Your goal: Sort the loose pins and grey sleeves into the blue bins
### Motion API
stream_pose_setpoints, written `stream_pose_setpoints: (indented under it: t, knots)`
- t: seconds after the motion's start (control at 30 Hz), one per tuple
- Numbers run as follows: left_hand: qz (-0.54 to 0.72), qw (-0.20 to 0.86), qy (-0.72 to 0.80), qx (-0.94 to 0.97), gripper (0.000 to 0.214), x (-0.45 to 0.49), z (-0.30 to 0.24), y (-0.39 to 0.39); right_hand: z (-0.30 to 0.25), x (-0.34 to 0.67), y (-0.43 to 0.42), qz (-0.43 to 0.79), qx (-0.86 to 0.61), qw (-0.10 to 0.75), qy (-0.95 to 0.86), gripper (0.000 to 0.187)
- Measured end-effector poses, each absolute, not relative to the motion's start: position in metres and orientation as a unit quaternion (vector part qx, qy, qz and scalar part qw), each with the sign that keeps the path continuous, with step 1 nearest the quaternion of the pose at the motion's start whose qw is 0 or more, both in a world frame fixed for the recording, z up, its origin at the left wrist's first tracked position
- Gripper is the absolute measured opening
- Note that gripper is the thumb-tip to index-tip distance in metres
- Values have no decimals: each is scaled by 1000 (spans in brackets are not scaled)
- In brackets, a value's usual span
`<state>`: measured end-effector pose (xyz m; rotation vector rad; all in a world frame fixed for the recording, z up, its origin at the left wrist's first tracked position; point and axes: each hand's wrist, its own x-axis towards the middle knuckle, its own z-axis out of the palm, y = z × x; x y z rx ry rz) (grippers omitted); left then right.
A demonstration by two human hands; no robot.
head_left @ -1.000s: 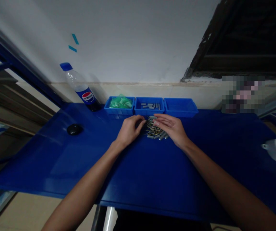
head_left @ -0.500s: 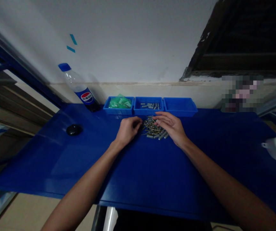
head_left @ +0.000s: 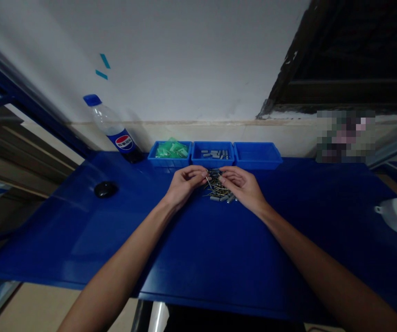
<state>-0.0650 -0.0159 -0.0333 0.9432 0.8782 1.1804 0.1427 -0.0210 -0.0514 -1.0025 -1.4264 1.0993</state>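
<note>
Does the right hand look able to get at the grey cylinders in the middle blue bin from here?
Probably yes: the right hand is close by, and the open-topped middle blue bin leaves the grey cylinders uncovered.

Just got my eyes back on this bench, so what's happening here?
A person has both hands at a pile of thin metal pins and grey cylinders on the blue table. The left hand seems to pinch one pin; the right hand has its fingertips at the pile's other side, its grip unclear. Behind stand three blue bins: green packets lie in the left one, grey cylinders in the middle.
</note>
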Motion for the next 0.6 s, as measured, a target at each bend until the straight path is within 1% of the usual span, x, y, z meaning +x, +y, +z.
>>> stream_pose_setpoints:
  t: [0.1,0.23,0.37,0.6]
  knots:
    - [496,666,367,419,34,-65,-31,-18,-49,143,-21,509,-401,502,-574,36]
    - [474,666,370,442,35,-65,-32,-19,-48,143,-21,555,-391,503,-535,30]
    - [468,638,380,479,35,-63,-35,-19,-49,141,-21,571,-389,520,-502,31]
    - [481,558,432,521,31,-65,-41,-15,-52,141,-19,559,-396,534,-496,26]
